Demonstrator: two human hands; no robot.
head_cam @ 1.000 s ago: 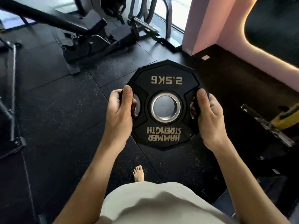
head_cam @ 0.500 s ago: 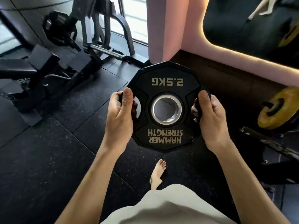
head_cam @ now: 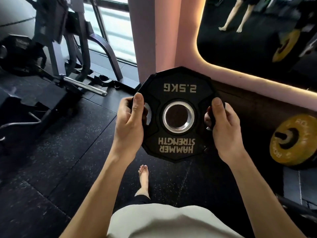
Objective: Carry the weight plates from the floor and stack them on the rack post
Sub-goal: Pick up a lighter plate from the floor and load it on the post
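Black 2.5 kg weight plate (head_cam: 178, 93) held in the air above the black floor (head_cam: 68, 160), left hand (head_cam: 128, 126) and right hand (head_cam: 223, 131) gripping opposite edges, fingers curled through its slots.

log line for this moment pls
phase: carrying | black 2.5kg plate: off floor, both sides gripped | left hand: holding | right hand: holding | yellow plate: right

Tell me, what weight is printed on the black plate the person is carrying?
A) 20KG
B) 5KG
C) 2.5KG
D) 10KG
C: the black plate, gripped at its side cut-outs by the left hand and the right hand, reads "2.5KG" in pale letters, upside down from the head camera.
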